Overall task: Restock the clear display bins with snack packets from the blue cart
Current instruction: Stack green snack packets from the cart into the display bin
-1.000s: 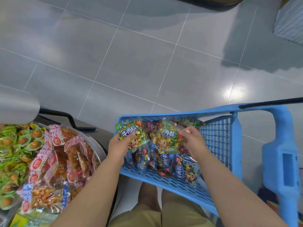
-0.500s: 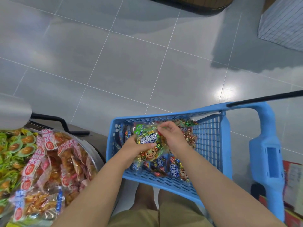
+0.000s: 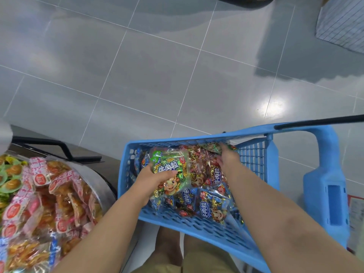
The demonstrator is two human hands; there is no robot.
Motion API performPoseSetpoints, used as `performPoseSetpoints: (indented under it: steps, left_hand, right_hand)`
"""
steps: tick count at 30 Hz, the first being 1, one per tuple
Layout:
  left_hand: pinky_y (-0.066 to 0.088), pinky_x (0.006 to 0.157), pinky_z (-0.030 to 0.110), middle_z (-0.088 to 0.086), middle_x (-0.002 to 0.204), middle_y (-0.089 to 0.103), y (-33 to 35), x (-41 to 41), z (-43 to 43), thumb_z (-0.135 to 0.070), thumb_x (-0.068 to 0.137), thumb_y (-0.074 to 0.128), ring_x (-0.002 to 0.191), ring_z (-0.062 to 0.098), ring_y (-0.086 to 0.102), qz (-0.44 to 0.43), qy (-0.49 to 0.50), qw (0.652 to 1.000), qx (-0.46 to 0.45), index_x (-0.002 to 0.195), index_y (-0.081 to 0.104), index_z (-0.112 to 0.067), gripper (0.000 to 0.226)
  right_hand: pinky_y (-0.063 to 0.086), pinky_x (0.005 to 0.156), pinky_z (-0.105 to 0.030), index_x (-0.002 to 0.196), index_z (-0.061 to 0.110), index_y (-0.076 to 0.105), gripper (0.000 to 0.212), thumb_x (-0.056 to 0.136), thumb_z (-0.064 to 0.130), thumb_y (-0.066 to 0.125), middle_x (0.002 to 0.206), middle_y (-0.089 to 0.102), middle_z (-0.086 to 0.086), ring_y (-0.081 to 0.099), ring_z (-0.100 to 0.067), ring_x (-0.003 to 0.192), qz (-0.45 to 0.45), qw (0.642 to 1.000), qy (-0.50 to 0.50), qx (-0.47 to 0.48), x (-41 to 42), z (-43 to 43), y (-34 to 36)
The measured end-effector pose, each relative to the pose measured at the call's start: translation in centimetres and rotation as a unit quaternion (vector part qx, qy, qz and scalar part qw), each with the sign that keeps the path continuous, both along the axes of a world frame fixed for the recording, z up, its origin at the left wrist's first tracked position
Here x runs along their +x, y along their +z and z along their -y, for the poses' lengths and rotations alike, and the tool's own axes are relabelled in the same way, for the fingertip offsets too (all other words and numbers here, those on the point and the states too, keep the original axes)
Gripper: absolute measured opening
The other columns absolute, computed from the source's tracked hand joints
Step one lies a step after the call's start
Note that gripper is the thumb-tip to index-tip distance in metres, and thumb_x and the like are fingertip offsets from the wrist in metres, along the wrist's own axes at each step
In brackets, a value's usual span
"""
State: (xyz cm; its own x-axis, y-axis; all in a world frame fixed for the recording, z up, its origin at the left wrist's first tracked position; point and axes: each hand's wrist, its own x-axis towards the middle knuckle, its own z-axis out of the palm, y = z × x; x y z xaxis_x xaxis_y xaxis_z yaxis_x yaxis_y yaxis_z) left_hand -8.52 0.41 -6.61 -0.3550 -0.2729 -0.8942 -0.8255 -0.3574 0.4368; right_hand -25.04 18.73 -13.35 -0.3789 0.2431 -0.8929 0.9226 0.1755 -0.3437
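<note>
The blue cart (image 3: 197, 223) stands in front of me, its basket holding several snack packets with red, blue and green labels. My left hand (image 3: 151, 182) grips a stack of green-topped packets (image 3: 169, 170) at the basket's left side, thumb across the front. My right hand (image 3: 228, 158) reaches deeper to the far right of the basket and touches a green packet (image 3: 213, 146) there; its fingertips are hidden among the wrappers. The clear display bin (image 3: 94, 174) at lower left holds pink-and-red packets (image 3: 45, 196).
Green egg-shaped snacks (image 3: 9, 178) fill another bin section at the far left. A black bar (image 3: 59, 146) runs behind the bins. The cart's blue handle post (image 3: 327, 194) rises at right. Grey tiled floor (image 3: 177, 75) lies beyond.
My right hand has left the stack and reached to the basket's far right corner. My left hand keeps holding the green packets, now alone.
</note>
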Motion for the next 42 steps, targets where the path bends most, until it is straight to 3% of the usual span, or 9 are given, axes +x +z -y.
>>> performPoseSetpoints:
  steps: [4, 10, 14, 19, 23, 26, 32, 38, 42]
  left_hand:
    - [0.024, 0.11, 0.054, 0.007, 0.159, 0.017, 0.1, 0.0, 0.0, -0.045, 0.051, 0.084, 0.141, 0.031, 0.026, -0.019, 0.031, 0.999, 0.008, 0.153, 0.009, -0.02, 0.13]
    - [0.026, 0.111, 0.056, 0.011, 0.154, 0.032, 1.8, 0.1, 1.0, -0.044, 0.045, 0.086, 0.135, 0.031, 0.038, -0.042, 0.116, 0.992, 0.001, 0.153, 0.009, -0.022, 0.134]
    - [0.03, 0.109, 0.055, 0.007, 0.151, 0.038, 3.8, 1.0, 1.8, -0.043, 0.053, 0.088, 0.134, 0.029, 0.04, -0.045, 0.13, 0.99, -0.015, 0.151, 0.018, -0.023, 0.122]
    - [0.041, 0.101, 0.045, 0.005, 0.121, 0.06, 8.0, 4.1, 2.0, -0.038, 0.042, 0.091, 0.109, 0.026, 0.058, -0.077, 0.136, 0.987, -0.042, 0.139, 0.039, -0.013, 0.113]
    - [0.034, 0.103, 0.045, 0.011, 0.147, 0.041, 11.2, 9.1, 0.8, -0.035, 0.061, 0.086, 0.121, 0.027, 0.05, -0.08, 0.189, 0.973, -0.106, 0.148, 0.025, -0.014, 0.108]
    - [0.032, 0.104, 0.045, 0.011, 0.152, 0.035, 12.7, 13.9, -0.9, -0.034, 0.06, 0.086, 0.124, 0.026, 0.048, -0.092, 0.272, 0.947, -0.146, 0.15, 0.024, -0.019, 0.11]
    - [0.03, 0.104, 0.042, 0.007, 0.156, 0.024, 15.6, 24.0, -4.6, -0.033, 0.066, 0.084, 0.138, 0.027, 0.033, -0.078, 0.422, 0.887, -0.171, 0.152, 0.015, -0.018, 0.112]
    - [0.033, 0.093, 0.034, 0.011, 0.152, 0.031, 20.3, 36.6, -10.2, -0.042, 0.052, 0.087, 0.132, 0.025, 0.039, -0.038, 0.522, 0.823, -0.22, 0.149, 0.025, -0.013, 0.119]
    - [0.036, 0.094, 0.033, 0.012, 0.151, 0.034, 22.5, 44.9, -13.3, -0.04, 0.053, 0.086, 0.126, 0.022, 0.046, -0.027, 0.594, 0.762, -0.257, 0.145, 0.031, -0.017, 0.11]
  right_hand:
    - [0.057, 0.074, -0.026, 0.105, 0.007, 0.059, 0.018, 0.088, 0.011, 0.064, 0.107, 0.06, -0.014, 0.062, -0.019, 0.094, 0.062, 0.989, -0.122, -0.059, -0.5, -0.6, 0.0]
    - [0.052, 0.069, -0.025, 0.103, 0.007, 0.058, 0.022, 0.083, 0.005, 0.066, 0.096, 0.054, -0.009, 0.053, -0.018, 0.087, 0.08, 0.974, -0.113, -0.181, 2.7, -1.5, 4.5]
    - [0.055, 0.07, -0.03, 0.105, 0.01, 0.052, 0.024, 0.084, 0.0, 0.057, 0.107, 0.052, -0.015, 0.062, -0.025, 0.088, 0.08, 0.945, -0.099, -0.302, 4.7, -1.9, 8.0]
    - [0.042, 0.1, -0.056, 0.089, 0.008, 0.044, 0.013, 0.082, -0.002, 0.048, 0.113, 0.057, -0.023, 0.056, -0.042, 0.11, 0.072, 0.923, 0.041, -0.374, 6.2, -1.0, 12.0]
    - [0.041, 0.1, -0.058, 0.097, 0.007, 0.048, 0.024, 0.073, 0.007, 0.053, 0.112, 0.06, -0.021, 0.057, -0.041, 0.109, 0.103, 0.883, 0.116, -0.444, 7.5, 1.4, 15.4]
    - [0.047, 0.094, -0.055, 0.116, 0.004, 0.055, 0.04, 0.077, 0.013, 0.056, 0.118, 0.062, -0.023, 0.062, -0.039, 0.106, 0.162, 0.836, 0.204, -0.483, 9.7, 3.6, 17.1]
    - [0.057, 0.077, -0.046, 0.1, 0.007, 0.065, 0.03, 0.071, 0.016, 0.065, 0.094, 0.073, -0.013, 0.071, -0.025, 0.082, 0.182, 0.74, 0.48, -0.435, 18.3, 7.8, 19.8]
    - [0.052, 0.086, -0.049, 0.119, 0.002, 0.057, 0.06, 0.063, 0.014, 0.074, 0.113, 0.067, -0.019, 0.066, -0.029, 0.093, 0.195, 0.648, 0.614, -0.407, 30.6, 10.6, 22.9]
    - [0.049, 0.065, -0.033, 0.097, 0.011, 0.059, 0.052, 0.051, 0.022, 0.082, 0.092, 0.067, -0.007, 0.06, -0.019, 0.078, 0.168, 0.585, 0.692, -0.389, 39.3, 12.3, 25.6]
